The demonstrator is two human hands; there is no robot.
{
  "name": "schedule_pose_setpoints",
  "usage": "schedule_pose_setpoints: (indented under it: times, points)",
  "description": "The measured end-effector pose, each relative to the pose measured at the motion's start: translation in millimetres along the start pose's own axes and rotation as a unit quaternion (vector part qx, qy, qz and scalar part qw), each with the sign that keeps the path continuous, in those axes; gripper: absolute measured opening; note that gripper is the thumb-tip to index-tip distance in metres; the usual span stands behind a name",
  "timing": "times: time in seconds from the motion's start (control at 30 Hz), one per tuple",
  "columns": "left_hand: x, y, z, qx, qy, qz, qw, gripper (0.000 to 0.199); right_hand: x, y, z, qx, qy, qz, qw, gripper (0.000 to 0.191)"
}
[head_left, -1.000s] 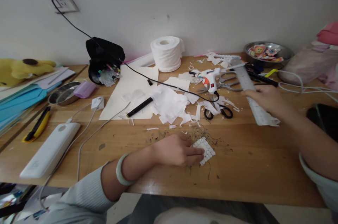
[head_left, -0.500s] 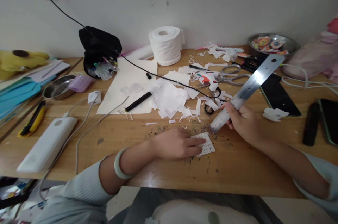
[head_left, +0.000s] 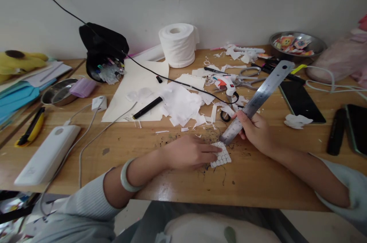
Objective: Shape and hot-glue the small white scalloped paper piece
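1. Two hands are at work in my head feed: the left hand [head_left: 186,153] rests on the table [head_left: 263,185], and the right hand [head_left: 256,130] carries a metal ruler [head_left: 265,89].
2. What has just changed is the ruler's lower end: it now comes down to the upper right edge of the small patterned card [head_left: 224,156]. From my angle I cannot tell whether it touches the card or stops just short. For the work in hand, I judge that both hands now meet at one spot.
3. Right fingers: closed around the ruler's lower half, thumb on the near face, with the holed end slanting up and away to the right.
4. Left fingers: two lie extended over the card's left part. The thumb is hidden, so I cannot tell whether they pinch or only press.
5. The card lies near the table's front edge, among dark specks [head_left: 170,138], nearer to me than the paper scraps [head_left: 182,107].
6. Against the earliest frame, where the ruler is well off to the right, it now slants between the glue gun [head_left: 228,82] and the dark phone [head_left: 302,101]. The phone and crumpled tissue [head_left: 298,121] now show uncovered. The card stays under the left fingers.
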State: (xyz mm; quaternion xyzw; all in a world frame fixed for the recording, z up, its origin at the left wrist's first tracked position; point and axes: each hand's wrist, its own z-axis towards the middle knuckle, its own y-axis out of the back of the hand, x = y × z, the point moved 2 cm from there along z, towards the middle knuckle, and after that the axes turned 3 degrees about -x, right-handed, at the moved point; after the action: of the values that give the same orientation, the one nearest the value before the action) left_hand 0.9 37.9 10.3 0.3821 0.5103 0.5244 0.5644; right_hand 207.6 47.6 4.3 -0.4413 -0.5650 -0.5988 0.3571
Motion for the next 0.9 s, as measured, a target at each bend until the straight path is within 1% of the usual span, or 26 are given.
schedule_pose_setpoints:
  times: [0.2, 0.33, 0.53, 0.6, 0.73, 0.8, 0.9]
  points:
    - [-0.2, 0.1, 0.1, -0.006, 0.005, -0.007, 1.0, 0.02, -1.6, -0.8, 0.9, 0.004, -0.001, 0.004, 1.0, 0.036]
    - [-0.8, 0.1, 0.8, 0.0, 0.002, 0.004, 1.0, 0.023, -5.0, -1.3, -0.3, 0.002, -0.009, 0.007, 1.0, 0.034]
    - [-0.8, -0.4, 0.3, 0.0, 0.014, -0.006, 1.0, 0.024, -7.8, -1.7, -3.3, 0.012, 0.006, -0.001, 1.0, 0.036]
    - [-0.5, 0.1, 0.2, 0.0, 0.012, -0.01, 1.0, 0.023, -7.0, -1.0, -2.8, 0.0, 0.006, 0.011, 1.0, 0.038]
    - [0.2, 0.0, 0.1, 0.014, 0.009, -0.002, 1.0, 0.024, -4.8, 1.2, 0.2, -0.047, -0.004, 0.039, 0.998, 0.041]
    - [0.5, -0.5, 0.0, 0.018, 0.011, -0.001, 1.0, 0.025, -3.7, 1.1, 1.6, -0.049, -0.004, 0.041, 0.998, 0.04]
    - [0.5, -1.0, 0.0, 0.018, 0.015, -0.005, 1.0, 0.025, -4.1, -0.2, 2.3, -0.034, -0.004, 0.026, 0.999, 0.039]
